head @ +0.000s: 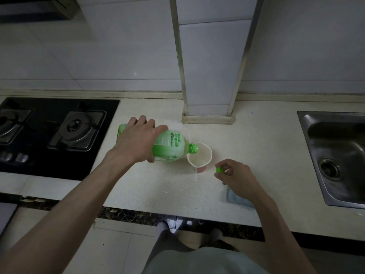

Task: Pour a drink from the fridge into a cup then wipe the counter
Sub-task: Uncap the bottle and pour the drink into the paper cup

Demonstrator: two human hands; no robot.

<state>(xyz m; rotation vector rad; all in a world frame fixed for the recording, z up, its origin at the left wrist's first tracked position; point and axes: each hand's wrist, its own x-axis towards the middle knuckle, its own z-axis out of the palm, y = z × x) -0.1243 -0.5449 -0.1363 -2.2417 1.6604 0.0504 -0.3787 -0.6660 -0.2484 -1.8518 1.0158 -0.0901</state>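
- At the middle of the counter (pixel 150 186), the left hand (pixel 136 142) grasps a green-labelled plastic drink bottle (pixel 171 147) from above, with its fingers wrapped over the body and the thumb beneath.
- That bottle is tipped almost flat, base toward the gas hob (pixel 53 131). Its open green neck points right and sits at the rim of a paper cup (pixel 199 157).
- Pale liquid fills the bottle's lower side. Whether any is running into the cup cannot be told.
- The cup stands on the counter just right of the bottle, pale inside, with a reddish base showing below its rim.
- A thin pale wet streak (pixel 195 176) lies on the counter beside the cup's base.
- Just right of the cup, the right hand (pixel 240 181) pinches the bottle's green screw cap (pixel 220 170) between thumb and fingertips, close above the counter.
- A folded blue cloth (pixel 240 200) lies on the counter, partly hidden under the right wrist, near the front edge.
- Behind the cup, a white tiled pillar (pixel 209 76) with metal corner strips rises from the counter.
- Farther right, a steel sink (pixel 339 155) is set into the counter.
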